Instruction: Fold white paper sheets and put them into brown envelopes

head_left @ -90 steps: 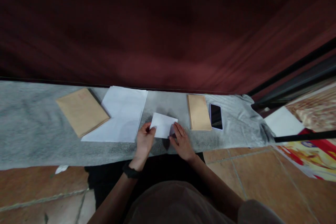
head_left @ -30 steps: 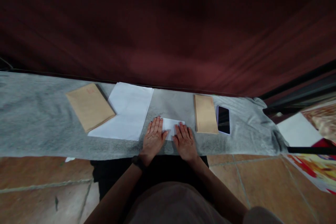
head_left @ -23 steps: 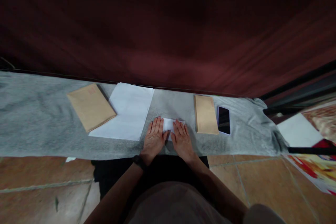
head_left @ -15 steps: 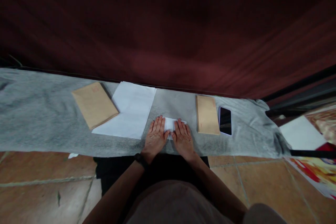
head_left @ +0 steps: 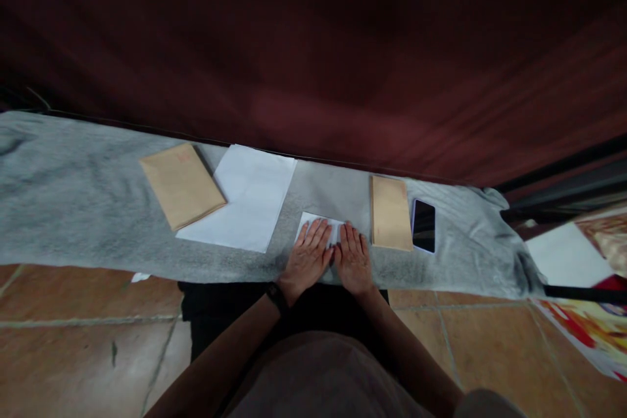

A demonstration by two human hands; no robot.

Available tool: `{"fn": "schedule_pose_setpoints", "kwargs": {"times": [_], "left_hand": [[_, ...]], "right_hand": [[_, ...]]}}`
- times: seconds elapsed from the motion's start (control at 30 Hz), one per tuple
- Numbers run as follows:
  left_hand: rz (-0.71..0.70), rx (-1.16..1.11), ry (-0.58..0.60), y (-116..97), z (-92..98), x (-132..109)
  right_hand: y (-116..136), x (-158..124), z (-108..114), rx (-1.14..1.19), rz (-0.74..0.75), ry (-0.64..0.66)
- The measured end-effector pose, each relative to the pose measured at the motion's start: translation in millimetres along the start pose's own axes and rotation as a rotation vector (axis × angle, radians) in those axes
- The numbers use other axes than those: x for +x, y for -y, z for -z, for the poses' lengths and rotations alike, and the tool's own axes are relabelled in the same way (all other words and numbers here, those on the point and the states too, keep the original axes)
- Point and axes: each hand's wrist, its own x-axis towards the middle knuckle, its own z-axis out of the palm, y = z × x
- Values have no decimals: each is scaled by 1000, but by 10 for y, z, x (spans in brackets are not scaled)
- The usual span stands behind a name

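Note:
A small piece of white paper (head_left: 306, 217), seemingly folded, lies flat on the grey cloth in front of me. My left hand (head_left: 309, 253) rests palm down over its middle, fingers stretched out. On its right part lies my right hand (head_left: 353, 258), also flat with fingers extended. The two thumbs nearly meet, and most of the paper is hidden under the hands. To the left are larger white sheets (head_left: 255, 192), partly covered by a stack of brown envelopes (head_left: 183, 184). A second stack of brown envelopes (head_left: 390, 212) lies right of my right hand.
A phone (head_left: 424, 225) with a dark screen lies beside the right envelopes. The narrow surface is covered with grey cloth (head_left: 88, 196). Behind it hangs a dark red curtain (head_left: 313, 91). Printed boxes or bags (head_left: 588, 333) stand at the far right, above the tiled floor.
My left hand has slid right over the paper, uncovering its left edge. My right hand has shifted slightly right. The whole view has tilted a little.

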Motion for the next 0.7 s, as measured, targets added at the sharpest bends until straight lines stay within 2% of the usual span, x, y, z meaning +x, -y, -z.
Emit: {"fn": "schedule_pose_setpoints", "kwargs": {"times": [0.13,0.43,0.7], "left_hand": [[-42,-11,42,-36,-7,-32],[-100,-45,74,139,153,-161],[-131,-99,92,175,227,-177]], "right_hand": [[-23,-9,-12,8,19,6],[-104,-51,-58,29,10,25],[-197,-138,-35,44,3,10]]}}
